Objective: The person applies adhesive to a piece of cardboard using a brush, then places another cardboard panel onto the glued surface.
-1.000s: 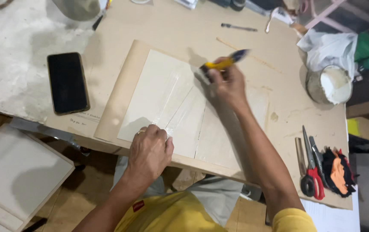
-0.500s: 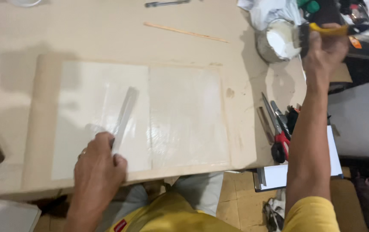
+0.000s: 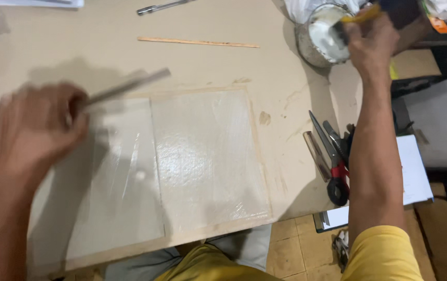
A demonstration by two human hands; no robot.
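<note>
Two hands busy here: the left hand (image 3: 36,127), blurred, is closed around a thin metal ruler (image 3: 127,87) lifted over the glossy wet sheet (image 3: 202,161) on the board (image 3: 257,151). The right hand (image 3: 371,39) grips a yellow-handled brush (image 3: 345,23), its bristles down in the pot of white glue (image 3: 322,34) at the table's far edge. Scissors (image 3: 335,166) lie beside the right forearm.

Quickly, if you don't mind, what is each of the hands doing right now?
Left hand: closed on a thin metal strip, above the glossy board.
Right hand: closed on a yellow-handled brush at the paste jar.
</note>
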